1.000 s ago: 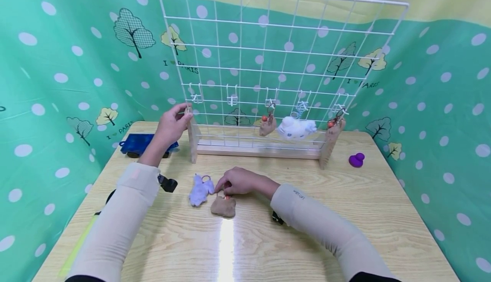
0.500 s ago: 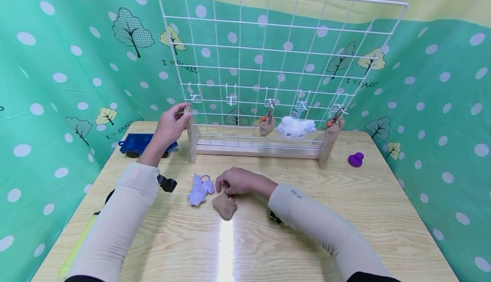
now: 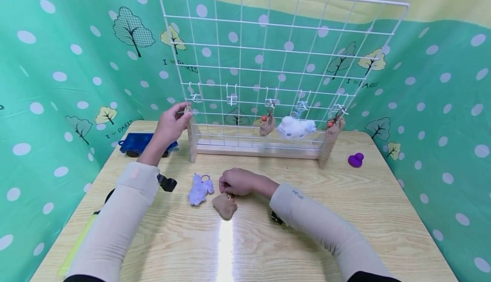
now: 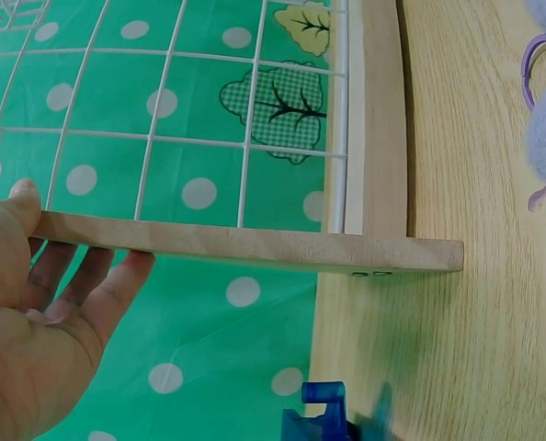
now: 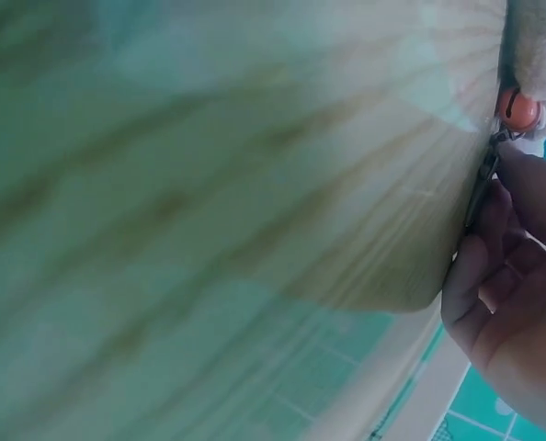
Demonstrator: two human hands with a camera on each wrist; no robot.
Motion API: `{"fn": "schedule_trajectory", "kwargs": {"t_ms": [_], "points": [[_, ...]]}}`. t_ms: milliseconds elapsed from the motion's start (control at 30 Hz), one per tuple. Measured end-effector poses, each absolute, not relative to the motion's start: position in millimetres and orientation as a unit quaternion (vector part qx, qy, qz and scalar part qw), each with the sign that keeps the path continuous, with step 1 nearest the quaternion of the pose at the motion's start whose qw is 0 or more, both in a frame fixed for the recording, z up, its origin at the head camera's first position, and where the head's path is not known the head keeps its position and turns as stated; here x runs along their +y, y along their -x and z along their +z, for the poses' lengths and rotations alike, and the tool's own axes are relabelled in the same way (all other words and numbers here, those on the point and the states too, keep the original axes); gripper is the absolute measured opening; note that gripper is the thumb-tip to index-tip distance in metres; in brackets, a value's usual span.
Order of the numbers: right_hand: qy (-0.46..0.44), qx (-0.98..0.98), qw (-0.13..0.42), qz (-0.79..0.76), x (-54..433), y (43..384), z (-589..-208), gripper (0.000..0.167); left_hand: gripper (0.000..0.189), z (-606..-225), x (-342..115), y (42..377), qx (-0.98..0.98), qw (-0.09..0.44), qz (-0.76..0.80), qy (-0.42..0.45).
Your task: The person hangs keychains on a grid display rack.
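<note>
In the head view my left hand (image 3: 171,124) grips the top of the wooden left post (image 3: 193,143) of a white wire grid rack (image 3: 249,66). The left wrist view has the thumb on one side of that post (image 4: 255,243) and the fingers on the other. Low over the table, my right hand (image 3: 238,181) pinches the metal clasp of a brown plush keychain (image 3: 225,206), which lies on the tabletop. Beside the clasp, an orange bell (image 5: 518,108) appears in the right wrist view. A lilac plush keychain (image 3: 198,191) with a purple ring lies just left of it.
Several white hooks (image 3: 232,99) line the grid. From them hang a brown plush keychain (image 3: 267,126), a white plush (image 3: 293,127) and another brown one (image 3: 335,124). A blue toy cart (image 3: 138,142) stands at left, a purple knobbed object (image 3: 356,160) at right.
The brown plush on the table has turned and shifted slightly right. My right hand has drawn slightly right, away from the lilac plush. My left hand stays on the post.
</note>
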State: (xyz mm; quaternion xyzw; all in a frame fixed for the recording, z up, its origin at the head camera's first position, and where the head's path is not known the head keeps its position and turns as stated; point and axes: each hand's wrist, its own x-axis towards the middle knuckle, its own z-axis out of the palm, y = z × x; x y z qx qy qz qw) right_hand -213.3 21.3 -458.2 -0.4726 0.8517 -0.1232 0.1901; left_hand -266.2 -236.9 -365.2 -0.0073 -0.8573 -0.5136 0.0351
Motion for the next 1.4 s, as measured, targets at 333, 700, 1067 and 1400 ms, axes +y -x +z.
{"fn": "schedule_trajectory", "kwargs": {"t_ms": [333,700,1067,1400], "points": [[0.489,0.822,0.243,-0.159,34,222,-452,0.022,0.052,-364,-236,265,-0.856,0.029,-0.516,0.009],[0.51,0.812,0.244,-0.146,36,224,-450,0.021,0.051,-361,-237,265,-0.853,0.029,-0.521,0.009],[0.507,0.818,0.224,-0.153,40,220,-453,0.012,0.05,-364,-236,265,-0.857,0.031,-0.514,-0.002],[0.513,0.812,0.224,-0.166,53,222,-445,0.019,0.051,-364,-237,265,-0.858,0.034,-0.512,0.002]]}}
